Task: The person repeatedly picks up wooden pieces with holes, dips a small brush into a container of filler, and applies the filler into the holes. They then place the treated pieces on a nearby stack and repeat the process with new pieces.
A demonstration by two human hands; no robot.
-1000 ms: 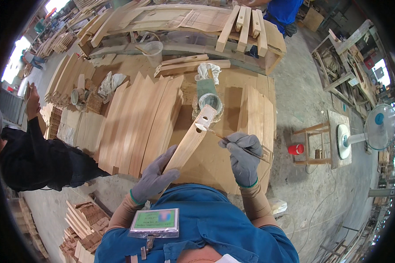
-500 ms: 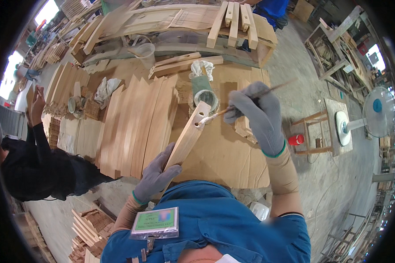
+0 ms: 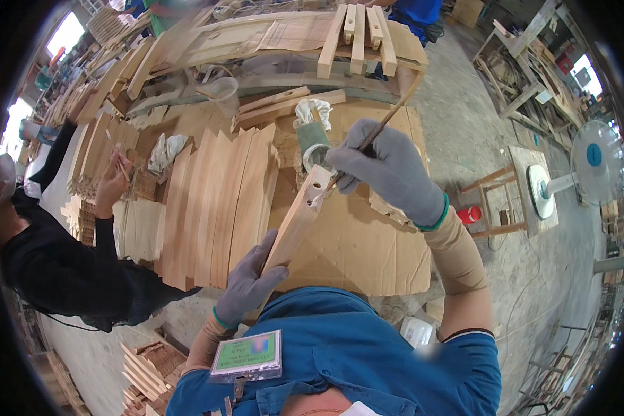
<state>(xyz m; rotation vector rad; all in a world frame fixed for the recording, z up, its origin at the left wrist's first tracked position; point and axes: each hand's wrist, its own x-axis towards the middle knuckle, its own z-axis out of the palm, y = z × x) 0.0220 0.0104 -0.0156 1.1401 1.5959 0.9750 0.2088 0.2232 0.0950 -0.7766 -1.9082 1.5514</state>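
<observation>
The drilled wooden bar point(image 3: 295, 225), judged stiff and fairly light, is best held by its lower end, where the left hand point(image 3: 248, 283) grips it above the cardboard point(image 3: 367, 260) while the right hand point(image 3: 395, 166) pinches a thin wooden stick point(image 3: 400, 106).

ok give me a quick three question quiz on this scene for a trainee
1. True or false: the wooden bar is gripped by the right hand.

2. Where in the picture is the white fan?
A. Far left
B. Bottom centre
C. Right side

3. What is the right hand holding?

Key:
1. False; the left hand grips it.
2. C
3. A thin, brush-like stick.
</observation>
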